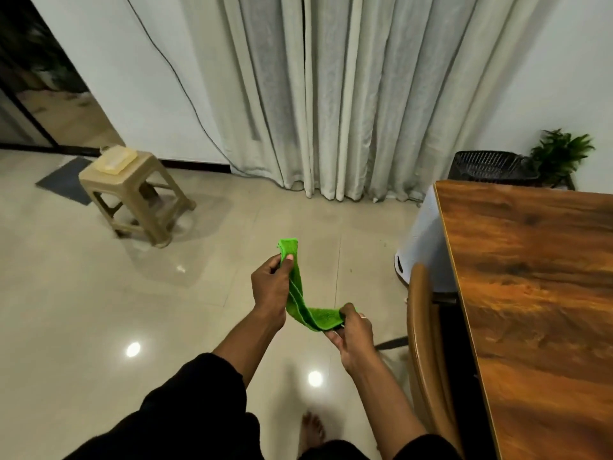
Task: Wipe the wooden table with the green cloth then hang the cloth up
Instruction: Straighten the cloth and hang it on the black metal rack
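A bright green cloth (300, 295) is stretched in the air between my two hands, above the tiled floor. My left hand (270, 287) pinches its far end, with a short flap sticking up past my thumb. My right hand (353, 336) grips the near end, lower and closer to me. The wooden table (537, 293) fills the right side of the view, apart from both hands, with its near left edge about a hand's width right of my right hand.
A wooden chair (423, 343) stands tucked against the table's left edge. A beige plastic stool (132, 190) with a container on it stands on the floor at the left. Long curtains (331, 94) hang ahead. A white appliance (423, 247), black basket (491, 166) and plant (560, 151) sit behind the table.
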